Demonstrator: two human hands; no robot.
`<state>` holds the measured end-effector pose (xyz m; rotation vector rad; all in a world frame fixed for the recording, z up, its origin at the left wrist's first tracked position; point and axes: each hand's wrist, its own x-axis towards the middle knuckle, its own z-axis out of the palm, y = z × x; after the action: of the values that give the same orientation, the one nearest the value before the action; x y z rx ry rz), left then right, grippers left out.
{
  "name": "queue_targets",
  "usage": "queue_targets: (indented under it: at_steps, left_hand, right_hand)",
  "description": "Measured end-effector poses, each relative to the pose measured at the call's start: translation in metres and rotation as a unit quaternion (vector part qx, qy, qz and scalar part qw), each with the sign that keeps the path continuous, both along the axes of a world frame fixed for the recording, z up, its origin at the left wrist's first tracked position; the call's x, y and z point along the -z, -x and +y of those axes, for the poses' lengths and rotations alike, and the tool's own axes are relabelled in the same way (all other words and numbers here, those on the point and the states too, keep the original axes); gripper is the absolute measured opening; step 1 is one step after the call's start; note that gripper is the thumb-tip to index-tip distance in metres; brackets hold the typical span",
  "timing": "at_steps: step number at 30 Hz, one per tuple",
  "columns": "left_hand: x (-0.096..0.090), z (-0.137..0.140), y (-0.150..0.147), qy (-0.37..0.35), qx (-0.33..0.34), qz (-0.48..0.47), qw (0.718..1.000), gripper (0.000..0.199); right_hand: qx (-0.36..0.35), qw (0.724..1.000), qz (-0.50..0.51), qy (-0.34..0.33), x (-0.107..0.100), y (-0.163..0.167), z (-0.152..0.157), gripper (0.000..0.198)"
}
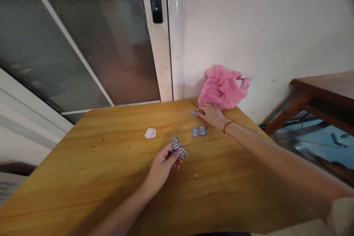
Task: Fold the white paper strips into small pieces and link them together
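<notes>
On the yellowish wood-grained table [118, 169], a left hand [166, 158] is closing thumb over fingers around a fanned bunch of cards [179, 149], blue and white, thin, oblong. Toward the far edge, a right hand [212, 114] is reaching with fingers partly curled, fingertips meeting the right side of a single card [194, 113]; whether they are pinching it, one cannot tell. That card is lying beyond the bunch and somewhat to its right, its long axis slanting from far left to near right; the right hand is by far the nearer. Between the hands, two small card groups, left [195, 132] and right [202, 131], are lying side by side, long axes running away from the person. Also standing in the entry: white slips [150, 133], flat, matt, overlapping, left of the groups; a pink cloth [224, 87], plush and crumpled, resting against the wall [265, 25]; a red cord [228, 127], thin, circling the right wrist.
</notes>
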<state>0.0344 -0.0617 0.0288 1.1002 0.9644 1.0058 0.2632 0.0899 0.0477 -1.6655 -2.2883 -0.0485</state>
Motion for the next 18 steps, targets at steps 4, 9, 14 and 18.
queue_targets:
  at_steps: [4, 9, 14, 18]
  left_hand:
    - [-0.002, 0.001, 0.001, 0.031, -0.002, -0.059, 0.998, 0.029]
    - [-0.005, 0.001, 0.002, 0.071, 0.006, -0.137, 0.988, 0.027]
    - [-0.005, 0.005, 0.004, 0.083, -0.017, -0.203, 0.975, 0.034]
    - [-0.006, 0.009, 0.007, 0.079, -0.023, -0.204, 0.975, 0.038]
  right_hand:
    - [0.053, 0.998, -0.033, 0.022, 0.005, 0.02, 0.006, 0.026]
    - [0.087, 0.993, 0.016, 0.073, 0.007, 0.023, 0.012, 0.016]
    - [0.093, 0.986, 0.064, 0.126, 0.005, 0.018, 0.018, 0.02]
    - [0.084, 0.982, 0.105, 0.131, 0.005, 0.012, 0.02, 0.02]
